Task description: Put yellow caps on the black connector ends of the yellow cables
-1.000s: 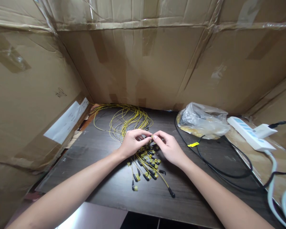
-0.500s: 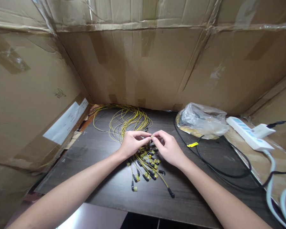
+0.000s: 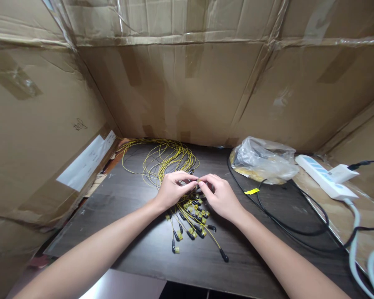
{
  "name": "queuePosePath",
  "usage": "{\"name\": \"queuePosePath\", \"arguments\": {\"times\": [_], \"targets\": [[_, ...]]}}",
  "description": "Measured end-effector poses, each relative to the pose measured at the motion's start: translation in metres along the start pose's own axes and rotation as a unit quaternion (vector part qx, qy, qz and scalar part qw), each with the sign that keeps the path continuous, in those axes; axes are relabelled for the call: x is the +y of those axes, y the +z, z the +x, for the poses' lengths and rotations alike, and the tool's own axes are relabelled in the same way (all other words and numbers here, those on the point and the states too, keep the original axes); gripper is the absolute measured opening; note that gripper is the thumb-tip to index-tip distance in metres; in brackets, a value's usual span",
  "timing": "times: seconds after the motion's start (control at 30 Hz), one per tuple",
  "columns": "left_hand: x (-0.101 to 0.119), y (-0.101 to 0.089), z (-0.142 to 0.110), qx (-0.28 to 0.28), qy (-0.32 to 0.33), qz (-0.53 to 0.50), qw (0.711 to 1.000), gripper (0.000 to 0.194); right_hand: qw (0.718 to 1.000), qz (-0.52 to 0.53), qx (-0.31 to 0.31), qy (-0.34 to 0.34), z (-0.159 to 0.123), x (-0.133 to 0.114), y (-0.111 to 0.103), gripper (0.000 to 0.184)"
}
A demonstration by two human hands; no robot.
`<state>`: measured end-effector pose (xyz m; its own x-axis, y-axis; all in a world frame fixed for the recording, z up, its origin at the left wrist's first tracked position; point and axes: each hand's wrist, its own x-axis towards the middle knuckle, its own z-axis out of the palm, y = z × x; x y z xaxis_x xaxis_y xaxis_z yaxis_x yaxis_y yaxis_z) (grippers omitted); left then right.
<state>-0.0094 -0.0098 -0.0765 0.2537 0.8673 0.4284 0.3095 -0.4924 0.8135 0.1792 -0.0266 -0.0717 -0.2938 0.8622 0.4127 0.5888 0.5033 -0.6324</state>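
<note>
My left hand (image 3: pixel 177 189) is closed in a pinch, thumb and forefinger on a cable connector mostly hidden by the fingertips. Opposite it, my right hand (image 3: pixel 220 194) pinches the small yellow cap (image 3: pixel 198 181) at that connector's end; the fingertips of both hands nearly meet. Under and in front of the hands lies a cluster of thin yellow cables with black elbow connectors (image 3: pixel 191 234), many bearing translucent yellow caps. One black connector (image 3: pixel 224 255) nearest the front shows no yellow cap. Behind my left hand the yellow cables (image 3: pixel 174 155) spread out in loose loops.
A clear plastic bag (image 3: pixel 263 160) with yellowish contents lies at the back right of the dark table (image 3: pixel 137 253). Beside it run a black cable (image 3: pixel 294 226) with a yellow tag (image 3: pixel 252 191) and a white power strip (image 3: pixel 326 176). Cardboard walls (image 3: pixel 180 87) enclose the back and sides.
Both hands keep their pinch at nearly the same spot, with only slight finger shifts. The whole view has moved a little; the cables on the table lie as before.
</note>
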Motion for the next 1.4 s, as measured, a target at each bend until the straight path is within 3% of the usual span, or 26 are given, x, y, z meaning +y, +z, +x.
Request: {"name": "queuePosePath", "arguments": {"times": [0.33, 0.53, 0.77, 1.03, 1.23, 1.4], "targets": [[0.0013, 0.0019, -0.0001, -0.014, -0.014, -0.009, 1.0, 0.017, 0.999, 0.021, -0.026, -0.019, 0.0003, -0.0004, 0.0027, 0.029], [0.0037, 0.0003, 0.0009, -0.049, 0.009, 0.024, 0.998, 0.017, 0.999, 0.02, -0.03, -0.018, -0.001, -0.0003, 0.0029, 0.029], [0.0061, -0.0019, 0.0015, -0.046, 0.016, 0.03, 0.998, 0.014, 0.999, 0.021, -0.029, -0.017, -0.0006, -0.0006, 0.0013, 0.03], [0.0056, -0.0006, 0.0015, -0.031, 0.013, 0.019, 0.999, 0.016, 0.997, 0.074, 0.02, 0.019, 0.0014, -0.0035, -0.0011, 0.013], [0.0045, -0.0004, 0.0008, -0.025, 0.016, 0.0, 1.0, 0.016, 0.985, 0.162, -0.02, 0.053, 0.0016, -0.0017, 0.0007, 0.028], [0.0077, 0.0009, 0.0002, -0.029, 0.02, 0.006, 0.999, 0.015, 0.988, 0.144, -0.016, 0.042, 0.0013, -0.004, 0.0007, 0.033]]}}
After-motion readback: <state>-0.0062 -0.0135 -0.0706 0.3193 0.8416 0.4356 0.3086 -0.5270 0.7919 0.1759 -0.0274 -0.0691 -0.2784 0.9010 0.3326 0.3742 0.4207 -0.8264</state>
